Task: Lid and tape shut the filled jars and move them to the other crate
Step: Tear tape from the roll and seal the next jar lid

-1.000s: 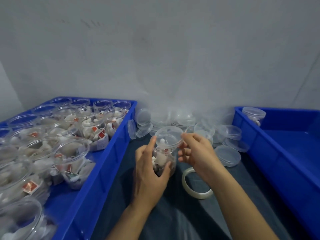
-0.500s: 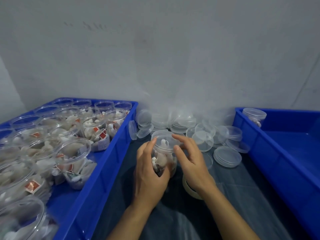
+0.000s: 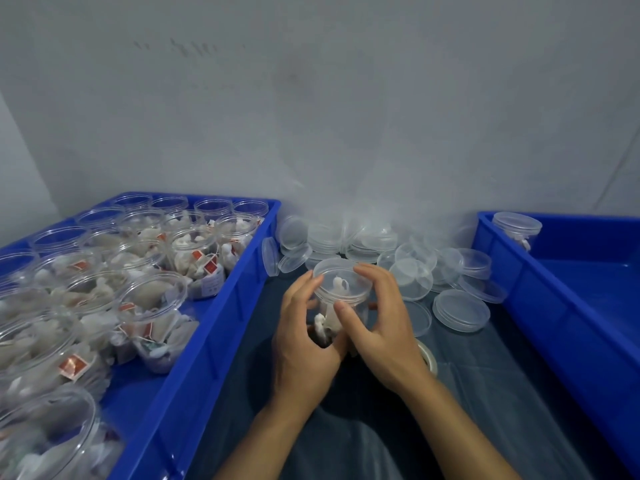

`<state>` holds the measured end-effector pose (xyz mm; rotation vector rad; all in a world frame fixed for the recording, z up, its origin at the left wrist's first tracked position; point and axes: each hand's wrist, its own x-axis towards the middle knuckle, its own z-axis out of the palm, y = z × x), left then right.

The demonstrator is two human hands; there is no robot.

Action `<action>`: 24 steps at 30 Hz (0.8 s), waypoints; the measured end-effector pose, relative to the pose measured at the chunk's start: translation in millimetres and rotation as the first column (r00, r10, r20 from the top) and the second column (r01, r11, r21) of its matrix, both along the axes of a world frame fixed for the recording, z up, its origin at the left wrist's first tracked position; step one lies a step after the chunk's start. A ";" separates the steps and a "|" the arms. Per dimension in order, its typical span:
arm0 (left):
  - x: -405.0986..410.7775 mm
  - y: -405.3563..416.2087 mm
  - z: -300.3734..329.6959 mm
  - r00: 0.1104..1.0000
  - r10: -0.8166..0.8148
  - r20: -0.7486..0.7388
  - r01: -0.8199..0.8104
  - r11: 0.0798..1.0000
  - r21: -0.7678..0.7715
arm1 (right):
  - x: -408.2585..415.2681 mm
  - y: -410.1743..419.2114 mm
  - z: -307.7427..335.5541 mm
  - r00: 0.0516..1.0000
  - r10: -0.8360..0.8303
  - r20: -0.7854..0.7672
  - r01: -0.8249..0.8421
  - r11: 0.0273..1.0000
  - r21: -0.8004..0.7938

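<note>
A clear filled jar (image 3: 341,308) stands on the dark sheet between two blue crates, with a clear lid (image 3: 337,275) on its mouth. My left hand (image 3: 301,344) grips the jar's body from the left. My right hand (image 3: 377,320) curls round the lid and the jar's top from the right. A white tape roll (image 3: 427,356) lies behind my right wrist, mostly hidden. The left crate (image 3: 221,323) holds several open filled jars (image 3: 152,303). The right crate (image 3: 540,299) holds one lidded jar (image 3: 516,230) in its far corner.
A heap of loose clear lids (image 3: 415,265) lies against the grey wall behind the jar, and one stack of lids (image 3: 460,310) sits nearer on the right. The dark sheet (image 3: 485,393) covers the gap between the crates.
My right hand has come from the lid's right edge onto the jar's top, with its thumb now down the front. The lid sits on the jar. My left hand keeps its grip.
</note>
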<state>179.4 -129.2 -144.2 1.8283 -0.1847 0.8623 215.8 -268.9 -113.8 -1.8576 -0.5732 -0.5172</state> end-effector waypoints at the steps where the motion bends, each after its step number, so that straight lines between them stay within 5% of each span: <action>1: -0.5 -1.0 0.1 1.000 -0.011 0.005 0.011 1.000 -0.003 | -0.5 -1.6 1.3 1.000 -0.013 0.020 0.013 1.000 -0.001; 24: -5.1 -4.7 1.3 0.979 -0.137 -0.152 0.139 0.990 0.001 | 1.9 -2.8 1.0 0.993 -0.019 0.119 0.023 0.999 -0.029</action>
